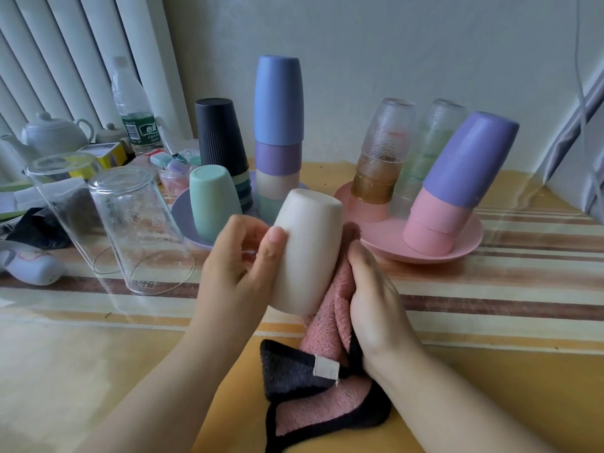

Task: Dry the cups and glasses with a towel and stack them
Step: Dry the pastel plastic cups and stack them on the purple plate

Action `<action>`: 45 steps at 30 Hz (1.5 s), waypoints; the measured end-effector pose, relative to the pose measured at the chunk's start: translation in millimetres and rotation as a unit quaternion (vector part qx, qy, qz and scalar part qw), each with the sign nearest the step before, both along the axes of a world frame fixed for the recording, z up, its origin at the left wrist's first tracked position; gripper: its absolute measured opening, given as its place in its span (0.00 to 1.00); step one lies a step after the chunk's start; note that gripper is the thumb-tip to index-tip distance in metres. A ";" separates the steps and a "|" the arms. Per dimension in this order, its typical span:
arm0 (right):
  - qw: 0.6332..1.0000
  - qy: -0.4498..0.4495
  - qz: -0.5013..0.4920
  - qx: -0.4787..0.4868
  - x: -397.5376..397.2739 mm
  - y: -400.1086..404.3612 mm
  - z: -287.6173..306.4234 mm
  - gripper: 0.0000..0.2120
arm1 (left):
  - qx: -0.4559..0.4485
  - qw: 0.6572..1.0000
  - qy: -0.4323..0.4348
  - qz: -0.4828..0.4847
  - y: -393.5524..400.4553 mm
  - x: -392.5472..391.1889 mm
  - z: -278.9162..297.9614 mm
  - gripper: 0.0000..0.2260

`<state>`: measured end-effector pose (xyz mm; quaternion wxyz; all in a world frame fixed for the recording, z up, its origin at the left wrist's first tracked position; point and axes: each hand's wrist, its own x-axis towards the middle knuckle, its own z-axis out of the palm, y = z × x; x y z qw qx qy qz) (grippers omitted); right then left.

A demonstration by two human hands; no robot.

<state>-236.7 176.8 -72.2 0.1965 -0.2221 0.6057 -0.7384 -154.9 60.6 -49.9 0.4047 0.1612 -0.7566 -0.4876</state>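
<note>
My left hand [243, 259] grips a cream cup [305, 246], held bottom-up and tilted over the table. My right hand [372, 295] clutches a pink towel with a black edge [330, 325], pressed against the cup's right side; the towel's end hangs down below. Behind stands a tall upside-down stack topped by a blue cup [277, 99] on a purple plate [183, 210], beside a mint cup [212, 201] and a dark cup stack [222, 138]. On a pink plate [392, 246] lean a purple-and-pink stack [457, 178] and stacked glasses [382, 152].
Two clear glasses [137, 223] stand upside down at the left. Further left are a water bottle [132, 106], a white teapot [54, 134], small boxes and clutter. A wall closes the back, with a curtain at the left. The striped tablecloth [490, 289] covers the table.
</note>
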 end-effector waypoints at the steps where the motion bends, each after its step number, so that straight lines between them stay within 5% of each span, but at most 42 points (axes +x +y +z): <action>1: 1.000 0.027 -0.009 0.008 -0.4 2.0 1.3 0.21 | -0.013 1.000 -0.011 -0.005 2.1 -0.1 -0.5 0.10; 6: 0.988 0.112 0.045 0.099 16.4 4.8 7.1 0.14 | 0.013 0.996 -0.083 -0.029 6.0 1.4 -3.0 0.19; 11: 0.982 0.163 0.048 0.082 16.8 2.5 4.2 0.27 | 0.055 0.985 -0.140 -0.083 -3.0 4.1 3.7 0.21; 16: 0.995 0.094 0.027 -0.005 -0.1 6.1 16.4 0.27 | 0.136 0.953 -0.176 -0.204 6.1 6.9 8.1 0.19; 18: 0.998 -0.001 0.035 -0.043 -3.4 8.0 16.3 0.32 | 0.185 0.937 -0.175 -0.239 7.7 8.1 8.3 0.18; 22: 0.977 -0.156 0.096 -0.109 -1.9 5.7 13.4 0.29 | 0.238 0.929 -0.111 -0.263 8.8 10.4 9.3 0.14; 28: 0.982 -0.127 0.125 -0.067 8.9 -2.2 1.2 0.27 | 0.208 0.954 -0.021 -0.217 -1.3 10.0 6.5 0.16; 34: 1.000 0.015 -0.003 -0.004 3.0 1.3 3.5 0.30 | 0.044 0.997 0.024 -0.065 1.8 -0.3 -2.5 0.14; 42: 0.996 0.074 0.009 0.054 14.1 7.4 7.6 0.08 | -0.016 0.991 -0.088 -0.096 2.9 2.9 0.2 0.16; 45: 0.994 0.108 -0.012 0.016 6.3 7.5 15.0 0.09 | -0.017 0.979 -0.144 -0.146 -0.6 4.4 1.6 0.16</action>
